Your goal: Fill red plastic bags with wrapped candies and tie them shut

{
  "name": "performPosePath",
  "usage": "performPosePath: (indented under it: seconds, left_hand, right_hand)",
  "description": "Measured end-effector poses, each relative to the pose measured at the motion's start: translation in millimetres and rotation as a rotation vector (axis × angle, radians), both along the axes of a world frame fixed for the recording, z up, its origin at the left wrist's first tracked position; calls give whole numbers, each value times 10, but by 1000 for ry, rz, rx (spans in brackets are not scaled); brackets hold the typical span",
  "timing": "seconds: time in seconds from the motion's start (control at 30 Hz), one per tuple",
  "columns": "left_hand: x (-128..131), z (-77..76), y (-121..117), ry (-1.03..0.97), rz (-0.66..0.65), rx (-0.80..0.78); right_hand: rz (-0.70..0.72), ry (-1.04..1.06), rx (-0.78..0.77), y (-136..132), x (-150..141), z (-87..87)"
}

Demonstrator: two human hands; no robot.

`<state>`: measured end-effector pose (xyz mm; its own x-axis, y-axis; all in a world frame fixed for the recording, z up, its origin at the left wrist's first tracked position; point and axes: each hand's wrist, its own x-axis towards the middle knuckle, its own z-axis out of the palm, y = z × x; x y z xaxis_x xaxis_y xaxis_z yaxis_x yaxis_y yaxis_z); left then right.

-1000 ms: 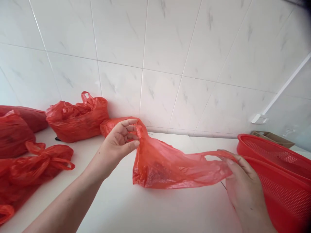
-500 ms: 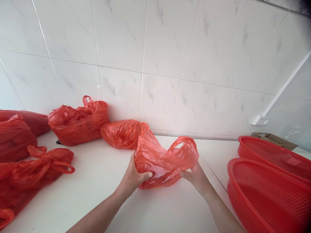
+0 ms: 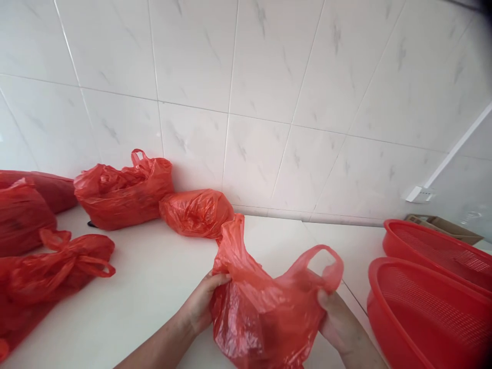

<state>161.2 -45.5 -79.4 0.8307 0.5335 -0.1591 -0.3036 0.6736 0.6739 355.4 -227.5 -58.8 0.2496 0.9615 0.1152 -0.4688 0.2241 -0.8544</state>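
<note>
Head view. The red plastic bag (image 3: 265,312) is in front of the person, low in the frame, over the white surface (image 3: 154,287). Its lower end is cut off by the frame edge, so contact with the surface cannot be confirmed. Contents show only as a darker mass and cannot be identified.

Grip, left hand (image 3: 203,302): thumb on the near face of the film, holding the bag's left side. Grip, right hand (image 3: 336,318): thumb against the right side, just below the handle loop (image 3: 338,266); the fingers are largely hidden, so how tightly they close cannot be told. The loop stands free of the hand. The left handle (image 3: 235,230) rises beside the neighbouring bag (image 3: 196,212); whether the two touch cannot be told.

Risks:
- Tearing. Cause: the film looks thin; load concentrated at the thumbs may stretch or split it.
- Slippage. Cause: film bunched loosely against smooth plastic; the side opposite the firmer hold would drop and tilt the contents.
- Spillage. Cause: the bag appears untied; tilting may send contents toward the mouth.
- Snagging. Cause: swinging right may bring the loop against the front basket (image 3: 407,287); swinging left may disturb the neighbouring bag.
</note>
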Motion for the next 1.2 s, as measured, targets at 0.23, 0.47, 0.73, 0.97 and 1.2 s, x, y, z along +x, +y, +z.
performPosePath:
  seconds: [0.23, 0.47, 0.73, 0.97, 1.2]
  left_hand:
    - [-22, 32, -79, -212, -199, 46]
    - [75, -10, -248, -98, -124, -44]
    - [107, -38, -324, -47, -68, -151]
    - [137, -40, -357, -42, -30, -90]
    - [201, 7, -461, 81, 39, 71]
  right_hand:
    - [-30, 155, -80, 91, -53, -9]
    - [-19, 423, 36, 109, -194, 21]
    - [-159, 9, -36, 196, -477, 87]
    - [-159, -124, -257, 254, -550, 2]
    - [196, -223, -213, 278, -733, 239]
